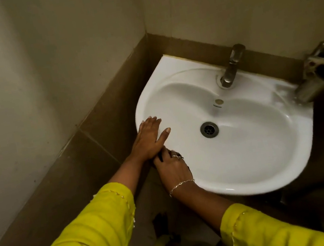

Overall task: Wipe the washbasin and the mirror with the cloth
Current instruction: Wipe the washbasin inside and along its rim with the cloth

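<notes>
Two hands are working my washbasin (247,151) rim: left hand (149,140) lying flat and spread, right hand (173,170) curling around something dark, possibly the cloth (161,157). Mirror is lying out of view, so I am judging it undone.

Dim, yellowish, soft overall. Brightest on the glossy white ceramic washbasin (237,153), with small glare streaks along its right rim. Deep shadow beneath it and bottom left. Bent wall lines from wide-angle distortion; slightly blurred edges.
</notes>
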